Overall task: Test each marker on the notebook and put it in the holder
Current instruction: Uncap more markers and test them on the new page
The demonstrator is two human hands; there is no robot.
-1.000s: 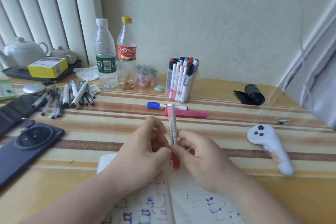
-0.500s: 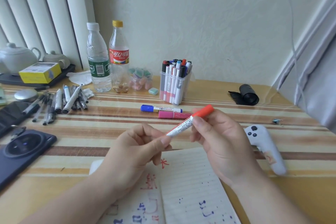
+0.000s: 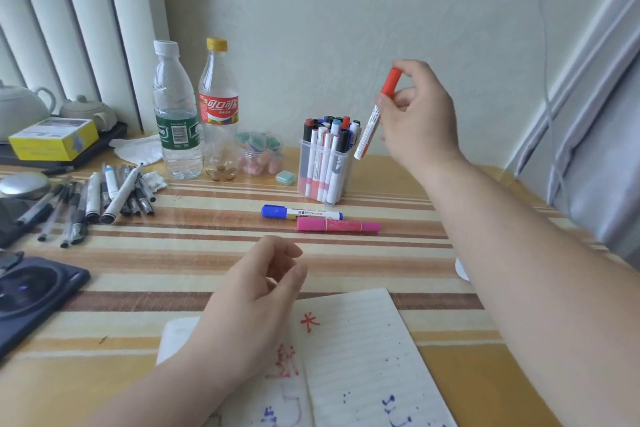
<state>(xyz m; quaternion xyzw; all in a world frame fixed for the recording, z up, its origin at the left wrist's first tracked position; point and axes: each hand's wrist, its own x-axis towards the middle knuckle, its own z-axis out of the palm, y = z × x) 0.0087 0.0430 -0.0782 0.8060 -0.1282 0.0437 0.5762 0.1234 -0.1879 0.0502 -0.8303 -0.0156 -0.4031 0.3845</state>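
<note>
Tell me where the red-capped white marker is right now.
Head view, right of centre: the red-capped white marker is pinched cap-up by the right hand, in mid-air just right of the clear plastic marker holder.

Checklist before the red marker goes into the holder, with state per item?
1. Grip: right hand pinches red marker near its cap: ok.
2. Cap fitted on the marker: ok.
3. Red test marks on notebook: ok.
4. Marker's lower end over holder opening: cannot tell; it shows at the right rim, one view only.
5. Free room in holder: cannot tell; it looks crowded.
6. Left hand away from holder, holding nothing: ok.
</note>
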